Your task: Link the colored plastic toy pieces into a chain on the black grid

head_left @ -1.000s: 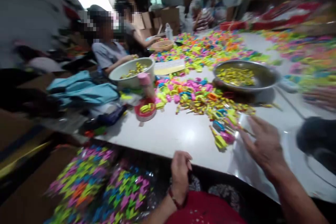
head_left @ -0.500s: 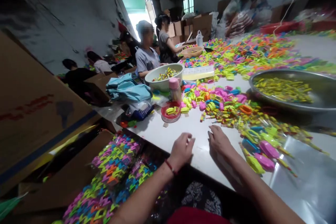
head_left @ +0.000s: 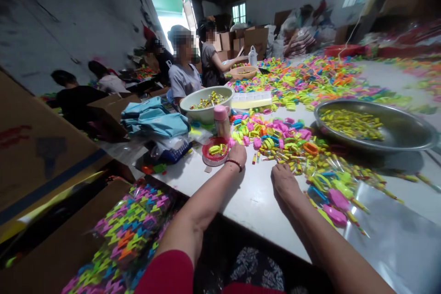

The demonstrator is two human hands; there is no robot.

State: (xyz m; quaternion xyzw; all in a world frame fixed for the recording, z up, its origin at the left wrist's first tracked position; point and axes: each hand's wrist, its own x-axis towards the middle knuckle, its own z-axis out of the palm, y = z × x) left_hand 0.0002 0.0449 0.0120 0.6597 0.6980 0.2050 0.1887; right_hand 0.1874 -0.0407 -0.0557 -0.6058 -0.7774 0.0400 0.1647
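- On the white worktop (head_left: 248, 193), left hand (head_left: 237, 154) reaching beside the small red basket (head_left: 215, 152) of yellow pieces, fingers hidden, grip impossible to tell
- Right hand (head_left: 284, 179) resting palm-down at the edge of the scattered coloured pieces (head_left: 285, 140), fingers spread loose, holding nothing
- Pink-capped bottle (head_left: 222, 119) just behind the basket, pale bowl (head_left: 206, 101) beyond
- Wide metal pan (head_left: 396, 133) of yellow pieces to the right
- Clear plastic sheet (head_left: 392, 234) near the right forearm
- Other people seated along the far left edge
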